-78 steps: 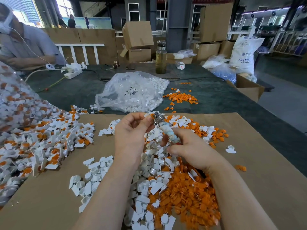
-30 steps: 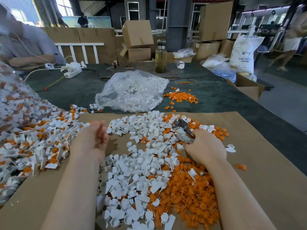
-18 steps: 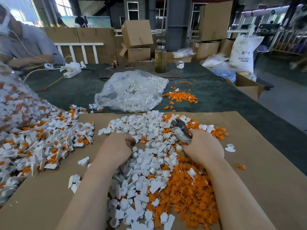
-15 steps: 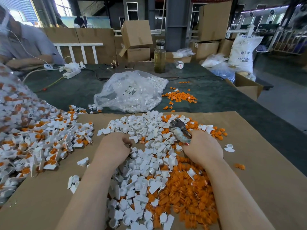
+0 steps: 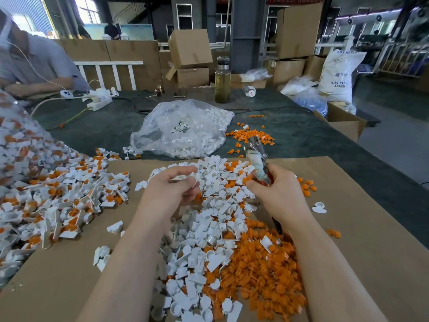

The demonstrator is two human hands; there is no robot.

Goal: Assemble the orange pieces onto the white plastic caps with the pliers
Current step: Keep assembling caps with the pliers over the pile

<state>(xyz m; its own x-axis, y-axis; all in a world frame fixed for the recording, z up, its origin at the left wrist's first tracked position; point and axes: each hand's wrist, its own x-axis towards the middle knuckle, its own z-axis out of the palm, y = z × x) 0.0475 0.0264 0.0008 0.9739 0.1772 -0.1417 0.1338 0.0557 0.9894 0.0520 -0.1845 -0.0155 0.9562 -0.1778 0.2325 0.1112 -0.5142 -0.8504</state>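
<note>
left hand (image 5: 173, 188) pinching a white cap (image 5: 183, 177) above the heap of white caps (image 5: 209, 219), right hand (image 5: 277, 191) gripping pliers (image 5: 256, 159) pointing far, orange pieces (image 5: 262, 275) near right

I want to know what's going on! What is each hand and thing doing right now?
Left hand: fingers pinch a white cap, lifted above the pile.
Right hand: grips the pliers, tip pointing up and away.
Clear bag: lying slumped, holding white parts.
Bottle: upright, lid on.
</note>
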